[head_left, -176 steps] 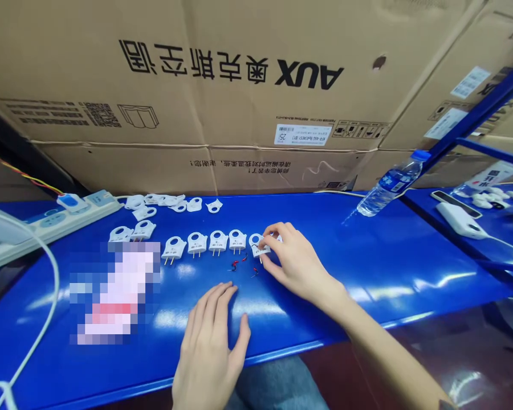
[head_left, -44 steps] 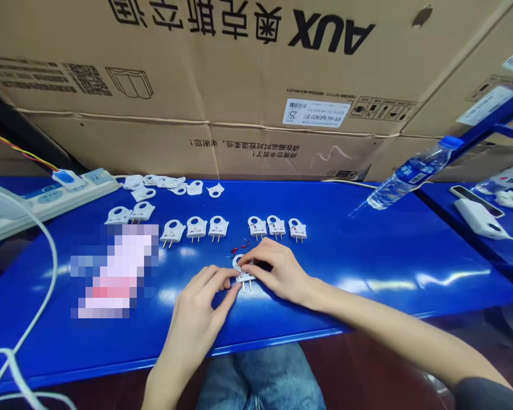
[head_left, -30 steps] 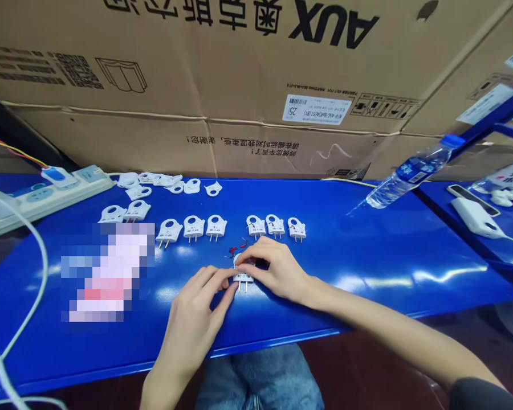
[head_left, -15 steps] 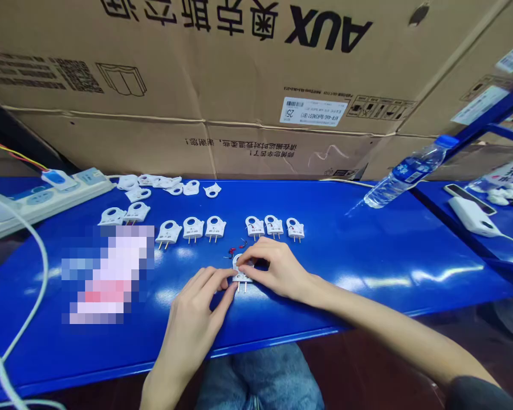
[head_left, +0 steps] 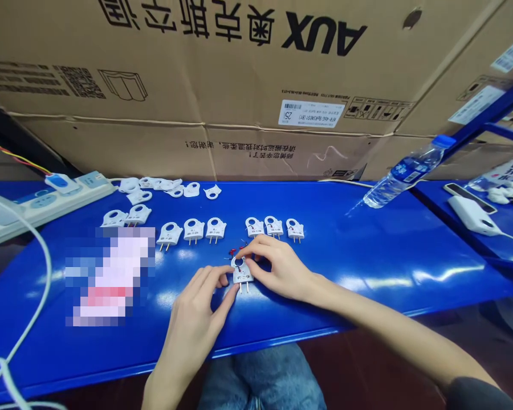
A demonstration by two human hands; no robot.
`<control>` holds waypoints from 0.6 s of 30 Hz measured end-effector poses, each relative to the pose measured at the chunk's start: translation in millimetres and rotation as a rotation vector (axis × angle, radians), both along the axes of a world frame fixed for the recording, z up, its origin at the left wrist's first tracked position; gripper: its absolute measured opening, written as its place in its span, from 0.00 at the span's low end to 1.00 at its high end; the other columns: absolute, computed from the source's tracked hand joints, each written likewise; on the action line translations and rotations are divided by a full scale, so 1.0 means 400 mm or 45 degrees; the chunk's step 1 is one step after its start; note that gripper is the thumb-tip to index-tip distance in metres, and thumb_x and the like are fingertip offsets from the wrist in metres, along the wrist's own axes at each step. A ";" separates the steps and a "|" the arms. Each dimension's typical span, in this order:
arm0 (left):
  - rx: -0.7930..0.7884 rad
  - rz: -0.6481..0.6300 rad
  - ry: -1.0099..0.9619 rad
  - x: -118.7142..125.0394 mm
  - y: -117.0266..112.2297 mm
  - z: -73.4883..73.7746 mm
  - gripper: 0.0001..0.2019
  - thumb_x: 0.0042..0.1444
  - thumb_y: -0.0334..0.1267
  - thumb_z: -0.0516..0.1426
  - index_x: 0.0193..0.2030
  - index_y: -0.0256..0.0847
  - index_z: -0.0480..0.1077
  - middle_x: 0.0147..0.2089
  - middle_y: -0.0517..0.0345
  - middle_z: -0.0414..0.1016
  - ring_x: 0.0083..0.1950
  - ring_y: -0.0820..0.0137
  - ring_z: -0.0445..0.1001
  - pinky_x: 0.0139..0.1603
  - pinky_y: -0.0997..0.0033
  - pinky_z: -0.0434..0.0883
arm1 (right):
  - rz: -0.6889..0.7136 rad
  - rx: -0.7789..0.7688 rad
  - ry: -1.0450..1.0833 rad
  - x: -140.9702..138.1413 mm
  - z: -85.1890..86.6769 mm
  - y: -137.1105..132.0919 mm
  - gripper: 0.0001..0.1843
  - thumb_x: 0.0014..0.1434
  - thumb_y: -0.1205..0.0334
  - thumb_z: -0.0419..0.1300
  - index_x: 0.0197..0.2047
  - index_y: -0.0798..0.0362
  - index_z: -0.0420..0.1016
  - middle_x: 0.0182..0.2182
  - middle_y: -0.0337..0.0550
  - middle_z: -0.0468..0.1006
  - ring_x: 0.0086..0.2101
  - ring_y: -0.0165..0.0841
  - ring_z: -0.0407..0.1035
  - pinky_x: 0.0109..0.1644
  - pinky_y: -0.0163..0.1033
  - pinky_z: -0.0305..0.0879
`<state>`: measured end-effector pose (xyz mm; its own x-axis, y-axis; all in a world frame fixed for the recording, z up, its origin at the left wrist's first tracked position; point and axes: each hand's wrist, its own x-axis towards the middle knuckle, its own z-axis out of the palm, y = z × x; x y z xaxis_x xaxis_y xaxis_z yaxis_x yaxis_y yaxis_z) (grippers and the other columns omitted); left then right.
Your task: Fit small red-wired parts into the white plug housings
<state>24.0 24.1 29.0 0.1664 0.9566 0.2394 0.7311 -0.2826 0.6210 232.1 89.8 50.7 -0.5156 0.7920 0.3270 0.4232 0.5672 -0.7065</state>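
Note:
A white two-pin plug shell (head_left: 243,277) with a round hole lies on the blue table, its two metal prongs pointing towards me. My left hand (head_left: 200,304) grips its left edge between thumb and forefinger. On the other side, my right hand (head_left: 282,270) has its fingertips around the top and right edge. Small red and black wired parts (head_left: 233,251) lie just behind the plug, partly covered by my right fingers. Behind my hands stand similar plug shells: three (head_left: 273,226) to the right and three (head_left: 194,229) to the left.
Several white shell pieces (head_left: 191,189) lie at the back left, near a power strip (head_left: 47,199). A blurred patch (head_left: 115,273) covers something at left. A water bottle (head_left: 410,171) leans at the back right. A large cardboard box (head_left: 239,80) stands behind the blue table (head_left: 367,245).
My right fingers have drawn back from the middle of the plug to its top and right edge, showing more of it. My left hand has hardly moved.

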 end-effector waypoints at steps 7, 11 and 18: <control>0.022 0.021 0.033 -0.001 -0.001 -0.008 0.16 0.69 0.50 0.55 0.60 0.51 0.69 0.54 0.55 0.74 0.55 0.60 0.76 0.53 0.59 0.75 | 0.058 -0.046 -0.104 0.009 0.007 -0.002 0.14 0.67 0.67 0.62 0.55 0.50 0.75 0.44 0.43 0.80 0.44 0.35 0.75 0.50 0.41 0.72; 0.024 0.024 0.023 0.000 -0.002 -0.005 0.12 0.70 0.49 0.54 0.55 0.51 0.70 0.55 0.54 0.73 0.58 0.59 0.74 0.56 0.57 0.74 | 0.077 -0.073 -0.153 0.013 0.013 -0.004 0.18 0.68 0.63 0.63 0.60 0.50 0.71 0.43 0.42 0.81 0.44 0.36 0.75 0.50 0.42 0.72; 0.001 0.007 0.003 0.001 0.001 -0.001 0.10 0.70 0.48 0.54 0.52 0.50 0.70 0.55 0.54 0.73 0.58 0.59 0.74 0.57 0.56 0.73 | 0.092 -0.079 -0.239 0.017 0.025 -0.005 0.20 0.68 0.60 0.64 0.61 0.50 0.71 0.43 0.42 0.81 0.46 0.38 0.74 0.51 0.43 0.70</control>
<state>24.4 24.5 28.8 0.1617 0.9574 0.2394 0.7344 -0.2788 0.6188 239.0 87.6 60.6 -0.6190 0.7664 0.1715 0.5106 0.5586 -0.6537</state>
